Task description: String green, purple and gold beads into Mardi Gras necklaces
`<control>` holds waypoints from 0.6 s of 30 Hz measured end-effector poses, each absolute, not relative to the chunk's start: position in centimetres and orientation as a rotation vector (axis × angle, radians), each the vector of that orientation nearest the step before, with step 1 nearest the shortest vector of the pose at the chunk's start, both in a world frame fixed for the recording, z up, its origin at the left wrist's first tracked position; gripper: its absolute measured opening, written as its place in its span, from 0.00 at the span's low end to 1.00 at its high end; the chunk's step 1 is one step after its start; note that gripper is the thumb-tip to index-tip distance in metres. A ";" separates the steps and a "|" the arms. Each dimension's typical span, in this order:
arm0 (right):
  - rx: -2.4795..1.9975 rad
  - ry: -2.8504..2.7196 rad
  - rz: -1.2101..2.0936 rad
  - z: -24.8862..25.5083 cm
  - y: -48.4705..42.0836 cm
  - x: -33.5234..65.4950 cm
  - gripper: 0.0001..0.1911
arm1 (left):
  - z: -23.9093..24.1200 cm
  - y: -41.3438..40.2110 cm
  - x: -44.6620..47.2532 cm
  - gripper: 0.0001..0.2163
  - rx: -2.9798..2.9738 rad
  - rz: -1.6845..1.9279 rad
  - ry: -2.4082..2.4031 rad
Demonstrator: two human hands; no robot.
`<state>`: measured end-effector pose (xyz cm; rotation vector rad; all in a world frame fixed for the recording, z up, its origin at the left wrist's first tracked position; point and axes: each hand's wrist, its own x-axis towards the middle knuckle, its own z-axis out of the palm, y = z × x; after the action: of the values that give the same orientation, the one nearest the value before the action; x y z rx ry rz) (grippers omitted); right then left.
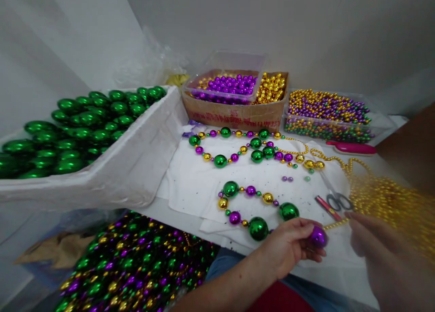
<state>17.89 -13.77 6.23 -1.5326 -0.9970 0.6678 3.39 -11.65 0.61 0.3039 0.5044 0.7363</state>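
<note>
My left hand is closed on a large purple bead at the near edge of the white cloth. That bead ends a string of green, purple and gold beads lying curved on the cloth. My right hand is blurred at the lower right; its fingertips pinch a thin strand of small gold beads that meets the purple bead. A pile of gold bead strands lies right of it.
A finished bead string lies farther back. Scissors rest on the cloth. A white bin holds green balls. A cardboard box holds purple and gold beads; a clear tray holds mixed beads. Finished necklaces lie heaped below.
</note>
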 end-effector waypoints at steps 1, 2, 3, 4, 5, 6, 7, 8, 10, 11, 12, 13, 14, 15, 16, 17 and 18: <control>-1.523 -1.007 0.664 6.2 -13.8 17.8 0.11 | 0.7 -12.0 3.4 0.13 0.309 0.729 0.506; -1.514 -1.009 0.666 6.1 -13.8 17.7 0.11 | 0.8 -12.4 3.4 0.13 0.315 0.721 0.508; -1.507 -1.004 0.676 5.9 -13.8 17.6 0.11 | 0.9 -12.8 3.5 0.13 0.324 0.707 0.507; -1.501 -0.993 0.692 5.8 -13.9 17.6 0.11 | 1.0 -13.1 3.5 0.14 0.337 0.681 0.504; -1.496 -0.980 0.705 5.7 -13.9 17.6 0.11 | 1.2 -13.3 3.6 0.15 0.353 0.646 0.496; -1.494 -0.965 0.722 5.6 -14.0 17.6 0.11 | 1.3 -13.4 3.6 0.15 0.370 0.612 0.486; -1.494 -0.950 0.736 5.5 -14.0 17.6 0.11 | 1.4 -13.3 3.4 0.15 0.385 0.595 0.476; -1.495 -0.936 0.744 5.5 -14.1 17.7 0.12 | 1.5 -12.9 3.2 0.15 0.395 0.605 0.469; -1.518 -0.913 0.767 5.6 -14.2 17.8 0.12 | 1.7 -11.2 2.2 0.14 0.389 0.719 0.476; -1.536 -0.907 0.782 5.7 -14.3 17.8 0.12 | 1.7 -10.0 1.6 0.13 0.372 0.812 0.494; -1.556 -0.912 0.800 5.7 -14.4 17.8 0.12 | 1.7 -8.7 0.8 0.12 0.347 0.911 0.519; -1.577 -0.930 0.825 5.7 -14.5 17.7 0.13 | 1.8 -7.4 0.1 0.11 0.316 1.005 0.550; -1.599 -0.955 0.855 5.7 -14.7 17.6 0.13 | 1.7 -6.1 -0.7 0.09 0.280 1.085 0.576; -1.616 -0.985 0.882 5.6 -14.8 17.3 0.13 | 1.7 -5.0 -1.4 0.07 0.246 1.144 0.592; -1.620 -1.022 0.899 5.4 -14.9 17.0 0.14 | 1.7 -4.1 -2.0 0.06 0.214 1.181 0.602; -1.617 -1.068 0.909 5.3 -15.0 16.7 0.14 | 1.7 -3.5 -2.4 0.06 0.187 1.202 0.605; -1.603 -1.128 0.913 5.1 -15.1 16.4 0.14 | 1.6 -3.1 -2.8 0.06 0.165 1.211 0.605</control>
<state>16.45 -15.05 5.09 -1.6033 -1.1283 0.9133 -2.79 -3.08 1.65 0.1650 0.6055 1.2105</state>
